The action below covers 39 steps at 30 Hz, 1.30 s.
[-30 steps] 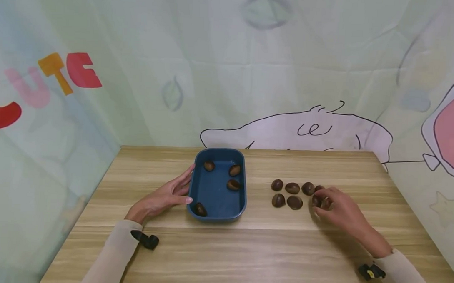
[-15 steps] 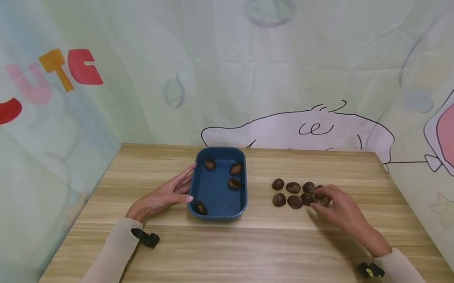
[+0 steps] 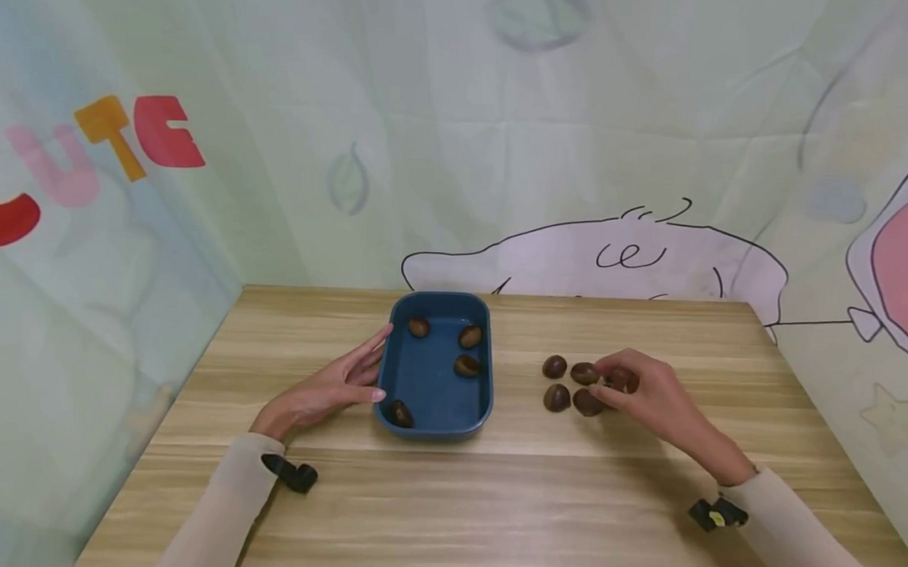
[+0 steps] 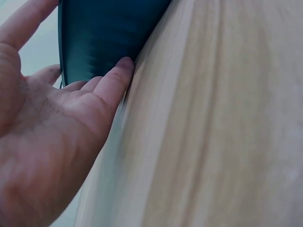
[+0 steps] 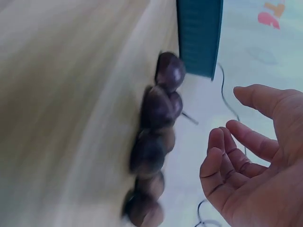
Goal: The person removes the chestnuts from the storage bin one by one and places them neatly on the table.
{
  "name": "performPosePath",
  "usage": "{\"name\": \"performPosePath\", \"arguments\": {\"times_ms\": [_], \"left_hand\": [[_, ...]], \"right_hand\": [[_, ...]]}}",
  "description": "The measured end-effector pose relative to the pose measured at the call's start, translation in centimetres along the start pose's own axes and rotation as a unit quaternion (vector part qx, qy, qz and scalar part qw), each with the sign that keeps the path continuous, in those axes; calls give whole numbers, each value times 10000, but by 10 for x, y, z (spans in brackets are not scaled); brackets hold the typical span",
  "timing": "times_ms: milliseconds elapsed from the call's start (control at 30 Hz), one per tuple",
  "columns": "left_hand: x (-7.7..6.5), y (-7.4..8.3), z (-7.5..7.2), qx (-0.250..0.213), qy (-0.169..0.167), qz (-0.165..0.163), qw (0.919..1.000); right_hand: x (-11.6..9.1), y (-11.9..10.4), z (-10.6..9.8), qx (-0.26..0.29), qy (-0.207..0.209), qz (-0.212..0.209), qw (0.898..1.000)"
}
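Observation:
A blue rectangular tray (image 3: 438,404) holds several brown chestnuts (image 3: 470,337), spread apart on its floor. My left hand (image 3: 318,395) rests against the tray's left side. Its fingers lie along the outer wall (image 4: 102,42), and the thumb touches the near left rim. To the right of the tray, several loose chestnuts (image 3: 558,397) lie in two rows on the table. My right hand (image 3: 656,403) hovers over the right end of these rows and partly hides some. In the right wrist view its fingers are spaced apart, away from the chestnuts (image 5: 158,106), with nothing between them.
The wood-grain table (image 3: 446,517) ends at the back against a printed cloth (image 3: 444,150), which also hangs at both sides. Dark wrist devices (image 3: 719,515) sit at the cuffs of both sleeves.
My right hand has moved left along the rows and lifted off a chestnut that it slid leftward into the near row. My left hand and the tray have stayed put.

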<state>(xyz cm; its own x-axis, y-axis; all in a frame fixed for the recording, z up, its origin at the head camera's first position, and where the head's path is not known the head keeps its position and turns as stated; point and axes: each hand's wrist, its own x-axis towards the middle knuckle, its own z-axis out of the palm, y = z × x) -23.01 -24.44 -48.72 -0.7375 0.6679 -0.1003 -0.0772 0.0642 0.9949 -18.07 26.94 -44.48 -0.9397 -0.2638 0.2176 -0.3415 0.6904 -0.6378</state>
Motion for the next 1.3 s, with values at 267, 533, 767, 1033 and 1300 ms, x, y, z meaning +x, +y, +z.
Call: {"name": "performPosePath", "arguments": {"times_ms": [267,533,767,1033,1300], "left_hand": [[-1,0,0,-33,41,-4,10000],[-5,2,7,-81,66,111,9999],[-7,5,15,-228,370,-6,9991],[-7,4,19,165,620,-26,9979],[-8,4,20,195,648,0,9977]], "right_hand": [[32,-30,20,316,-444,-438,9976],[68,-56,45,452,-695,-916,9923],[92,-69,71,667,-888,-1078,9880],[110,-78,94,204,-1264,-1590,9789],[119,-79,106,-561,-1217,-1830,9739]]}}
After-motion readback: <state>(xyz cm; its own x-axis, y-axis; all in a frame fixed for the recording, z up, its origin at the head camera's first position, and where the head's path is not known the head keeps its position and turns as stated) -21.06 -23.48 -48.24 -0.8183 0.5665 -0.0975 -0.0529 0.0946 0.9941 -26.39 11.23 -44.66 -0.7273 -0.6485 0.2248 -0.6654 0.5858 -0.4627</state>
